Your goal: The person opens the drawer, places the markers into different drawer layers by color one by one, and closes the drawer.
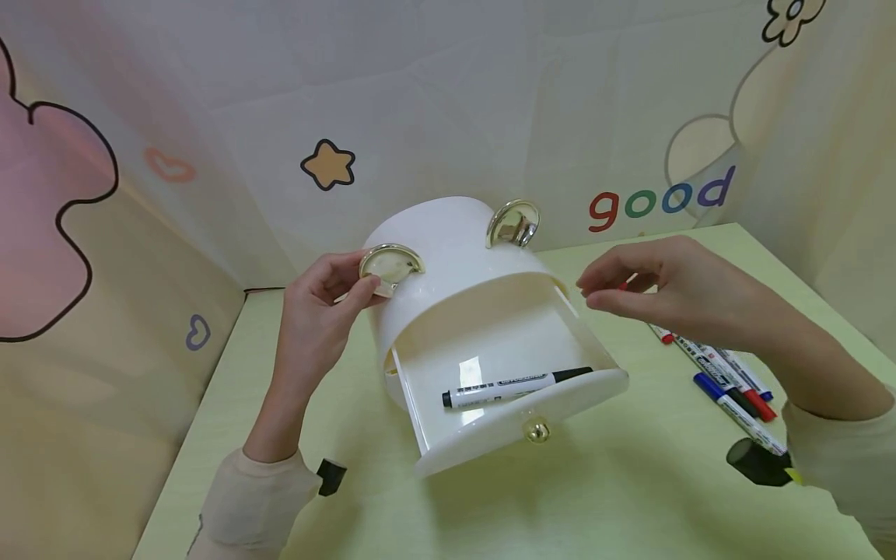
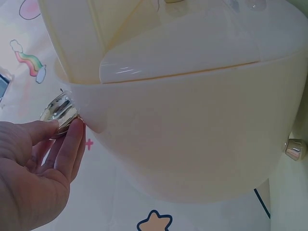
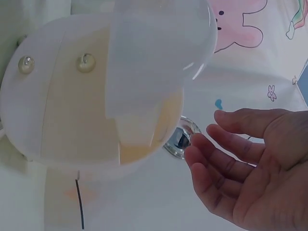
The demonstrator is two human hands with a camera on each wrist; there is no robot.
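Observation:
A white rounded box [image 1: 437, 225] with gold ear-shaped pieces on top stands on the table. Its upper drawer [image 1: 521, 432], fitted with a gold knob [image 1: 537, 430], is pulled out. Inside the drawer lies a white marker [image 1: 500, 389] with black ends. My left hand [image 1: 318, 299] pinches the left gold ear [image 1: 392, 267] between thumb and fingers, also seen in the left wrist view as a shiny ear [image 2: 61, 113]. To the right of the drawer hovers my right hand [image 1: 672, 284]; in the right wrist view its fingers [image 3: 207, 185] are loosely bent and hold nothing.
Several markers [image 1: 728, 381] with red, blue and black caps lie on the green table [image 1: 630, 498] at the right, partly behind the right arm. A printed cloth [image 1: 448, 101] hangs behind the box. Black wrist straps or mounts [image 1: 759, 463] show at the sleeves.

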